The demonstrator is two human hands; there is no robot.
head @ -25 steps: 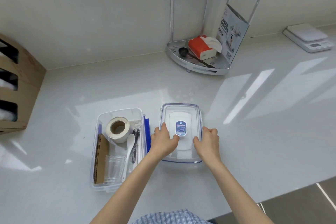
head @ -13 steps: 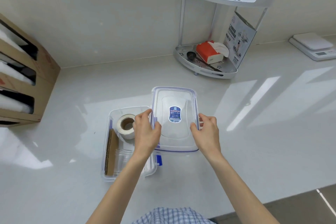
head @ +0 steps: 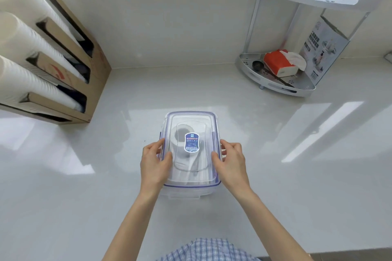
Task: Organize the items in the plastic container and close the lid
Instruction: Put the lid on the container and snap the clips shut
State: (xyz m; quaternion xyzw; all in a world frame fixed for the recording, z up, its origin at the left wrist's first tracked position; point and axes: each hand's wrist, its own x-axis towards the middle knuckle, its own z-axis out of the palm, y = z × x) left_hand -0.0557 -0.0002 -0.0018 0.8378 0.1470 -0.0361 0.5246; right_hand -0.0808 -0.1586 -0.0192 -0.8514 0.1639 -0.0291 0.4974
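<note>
Bare forearms and a bare left hand (head: 156, 165) and right hand (head: 232, 162), blue-and-white checked garment (head: 203, 250) below.

Blue oval label (head: 191, 142) on the clear lid (head: 191, 118), its print too small for me to read, printed box (head: 324, 48) in the corner rack (head: 275, 87) carrying characters I cannot make out

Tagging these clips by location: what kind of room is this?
Probably a kitchen or drinks-prep counter: a glossy white countertop, a metal corner rack holding a scoop and tissue pack, and stacked disposable cups in a cardboard dispenser.
</note>
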